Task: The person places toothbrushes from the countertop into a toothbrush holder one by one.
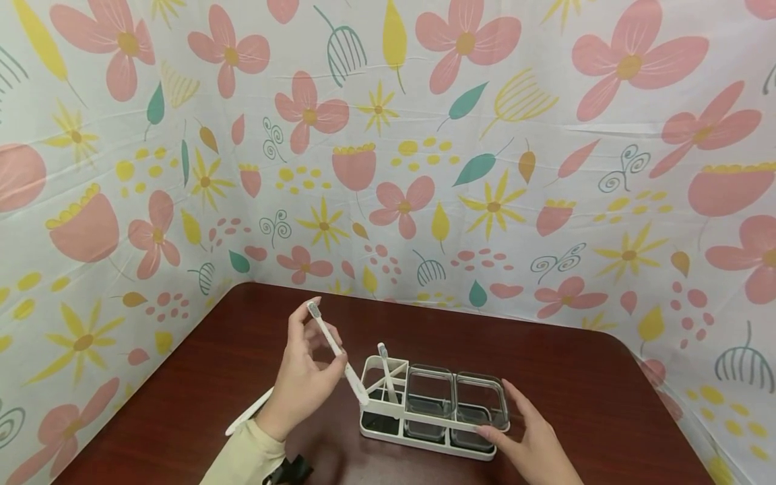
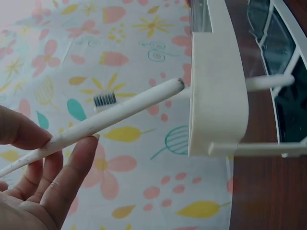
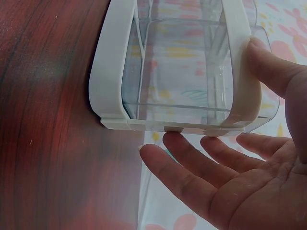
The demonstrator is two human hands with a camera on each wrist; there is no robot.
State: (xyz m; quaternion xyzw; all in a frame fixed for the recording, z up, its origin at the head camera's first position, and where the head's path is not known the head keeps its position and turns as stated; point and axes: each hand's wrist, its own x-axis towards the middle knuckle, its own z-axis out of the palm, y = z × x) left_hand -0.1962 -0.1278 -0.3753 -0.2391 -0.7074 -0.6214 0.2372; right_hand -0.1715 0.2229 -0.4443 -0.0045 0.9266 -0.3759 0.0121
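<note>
Between thumb and fingers, my left hand (image 1: 306, 377) pinches a white toothbrush (image 1: 356, 385). It slants with its bristles up, and its handle's lower end is right at the left front rim of a white toothbrush holder (image 1: 427, 446). In the left wrist view that handle end points at the holder's side. A second toothbrush (image 1: 386, 370) stands tilted in the holder's divided left section. Two clear cups (image 1: 430, 391) sit in the other sections. My right hand (image 1: 533, 438) grips the holder's right end, thumb in front, fingers (image 3: 182, 160) along the end.
On the brown table (image 1: 200, 377), a slim white stick (image 1: 245, 414) lies left of my left wrist, partly hidden by it. A black strap-like item (image 1: 294, 470) shows beside the left sleeve. Flower-patterned cloth (image 1: 400, 202) rises behind the table and along its sides.
</note>
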